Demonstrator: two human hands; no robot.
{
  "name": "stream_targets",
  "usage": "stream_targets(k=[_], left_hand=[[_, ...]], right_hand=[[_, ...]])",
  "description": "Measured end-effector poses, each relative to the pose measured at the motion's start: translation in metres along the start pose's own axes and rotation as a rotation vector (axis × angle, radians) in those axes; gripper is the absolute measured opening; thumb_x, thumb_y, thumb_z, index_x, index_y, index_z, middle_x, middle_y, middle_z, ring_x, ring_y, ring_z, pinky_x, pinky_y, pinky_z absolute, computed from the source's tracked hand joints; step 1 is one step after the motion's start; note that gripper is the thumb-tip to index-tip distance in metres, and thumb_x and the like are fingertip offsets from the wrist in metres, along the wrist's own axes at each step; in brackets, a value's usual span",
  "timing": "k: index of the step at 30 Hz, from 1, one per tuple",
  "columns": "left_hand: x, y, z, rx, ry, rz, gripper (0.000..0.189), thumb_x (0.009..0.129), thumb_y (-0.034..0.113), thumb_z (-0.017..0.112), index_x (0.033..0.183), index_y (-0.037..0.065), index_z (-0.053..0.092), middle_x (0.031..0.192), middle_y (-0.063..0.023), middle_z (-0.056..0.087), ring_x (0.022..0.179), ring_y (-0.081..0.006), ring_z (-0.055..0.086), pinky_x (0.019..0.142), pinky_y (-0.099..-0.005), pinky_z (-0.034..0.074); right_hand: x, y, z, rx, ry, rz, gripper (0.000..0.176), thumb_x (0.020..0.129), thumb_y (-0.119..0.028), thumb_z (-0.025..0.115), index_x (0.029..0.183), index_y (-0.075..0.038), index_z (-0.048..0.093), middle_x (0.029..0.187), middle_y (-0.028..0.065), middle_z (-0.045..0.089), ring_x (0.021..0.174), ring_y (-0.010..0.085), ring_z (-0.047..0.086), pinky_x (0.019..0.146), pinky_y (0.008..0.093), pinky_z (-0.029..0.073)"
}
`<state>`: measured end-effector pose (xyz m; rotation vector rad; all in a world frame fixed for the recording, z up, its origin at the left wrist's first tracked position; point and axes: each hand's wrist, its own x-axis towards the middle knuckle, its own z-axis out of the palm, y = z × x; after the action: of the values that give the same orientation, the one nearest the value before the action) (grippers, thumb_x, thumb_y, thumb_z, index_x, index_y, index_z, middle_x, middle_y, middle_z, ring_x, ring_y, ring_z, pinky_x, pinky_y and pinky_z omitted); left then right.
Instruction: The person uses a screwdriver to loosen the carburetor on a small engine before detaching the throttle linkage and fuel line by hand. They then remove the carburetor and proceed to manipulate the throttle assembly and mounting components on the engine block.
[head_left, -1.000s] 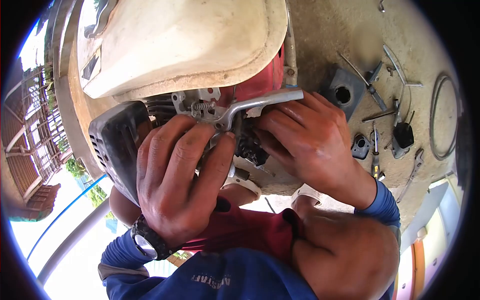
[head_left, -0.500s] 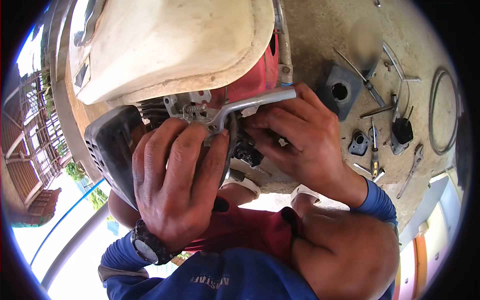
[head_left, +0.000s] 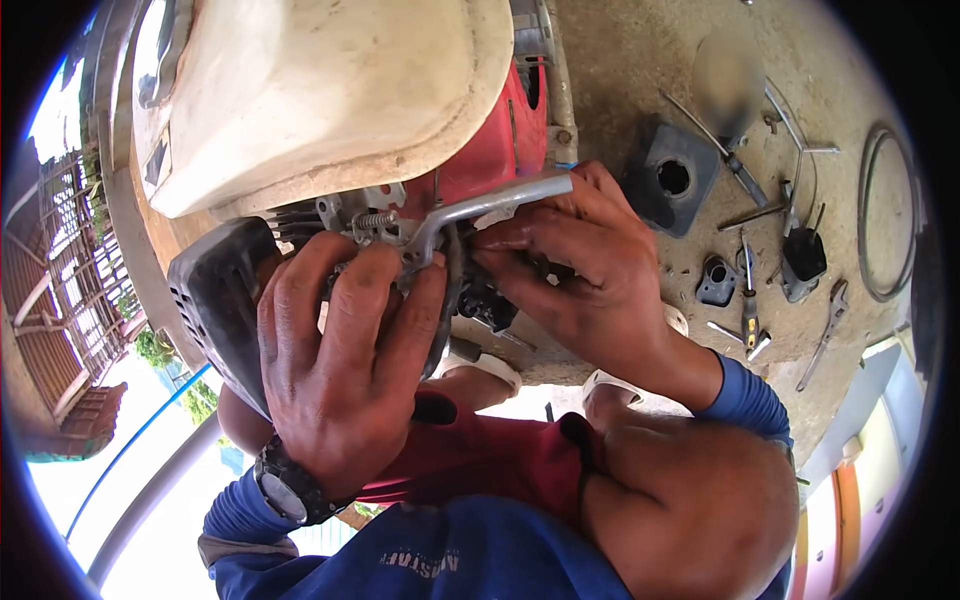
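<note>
A small engine with a cream tank (head_left: 330, 90) and a red cover (head_left: 500, 135) stands in front of me. My left hand (head_left: 345, 345), with a watch on its wrist, has its fingers bent over the engine between the black slotted cover (head_left: 225, 300) and a bent metal lever (head_left: 490, 202). Its fingertips are at the linkage beside a small spring (head_left: 375, 221). My right hand (head_left: 590, 270) is curled at the dark carburetor-like part (head_left: 490, 305), below the lever's end; its fingertips are partly hidden, and what they hold is too small to name.
On the concrete floor to the right lie a black square housing (head_left: 673, 178), a screwdriver (head_left: 750, 310), an adjustable wrench (head_left: 825, 330), a small gasket-like part (head_left: 717, 280), a dark cup-shaped part (head_left: 803, 265) and a black ring (head_left: 885, 215). My knee (head_left: 700, 500) is at the lower right.
Both hands have shifted slightly left in view, along with the engine and lever. Their grips look much the same.
</note>
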<state>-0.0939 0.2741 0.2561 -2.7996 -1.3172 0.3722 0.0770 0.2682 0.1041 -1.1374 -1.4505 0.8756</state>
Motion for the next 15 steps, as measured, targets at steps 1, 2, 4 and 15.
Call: stream_targets(k=[1,2,4,15], left_hand=[[-0.003,-0.003,0.004,0.017,0.018,0.016,0.043,0.069,0.010,0.071,0.111,0.004,0.079,0.118,-0.0128,0.059,0.114,-0.0357,0.059,0.094,-0.0508,0.051],[-0.004,-0.004,0.005,0.033,0.035,0.032,0.043,0.071,0.019,0.072,0.111,0.005,0.078,0.120,-0.0122,0.060,0.115,-0.0358,0.060,0.095,-0.0537,0.051],[-0.003,-0.005,0.006,0.016,0.046,0.034,0.042,0.070,0.017,0.072,0.110,0.005,0.079,0.120,-0.0121,0.060,0.115,-0.0357,0.060,0.094,-0.0535,0.051],[0.004,0.000,0.001,-0.021,0.047,0.004,0.034,0.071,-0.001,0.075,0.105,0.000,0.080,0.112,-0.0130,0.060,0.110,-0.0350,0.060,0.092,-0.0468,0.052]], right_hand=[[0.000,0.001,0.001,-0.007,0.009,-0.012,0.018,0.069,-0.011,0.085,0.085,-0.013,0.077,0.091,-0.0016,0.068,0.083,0.0235,0.060,0.072,0.0361,0.053],[-0.001,0.001,0.001,-0.013,0.018,-0.023,0.018,0.069,-0.011,0.086,0.085,-0.013,0.077,0.091,-0.0013,0.068,0.082,0.0237,0.060,0.073,0.0361,0.053],[0.001,0.003,-0.002,-0.050,-0.003,-0.043,0.019,0.069,-0.013,0.086,0.085,-0.013,0.077,0.091,-0.0012,0.067,0.082,0.0237,0.060,0.071,0.0364,0.053],[0.009,-0.015,-0.020,-0.374,-0.179,-0.181,0.036,0.070,-0.015,0.087,0.103,-0.011,0.075,0.098,0.0038,0.070,0.083,0.0245,0.069,0.066,0.0364,0.058]])
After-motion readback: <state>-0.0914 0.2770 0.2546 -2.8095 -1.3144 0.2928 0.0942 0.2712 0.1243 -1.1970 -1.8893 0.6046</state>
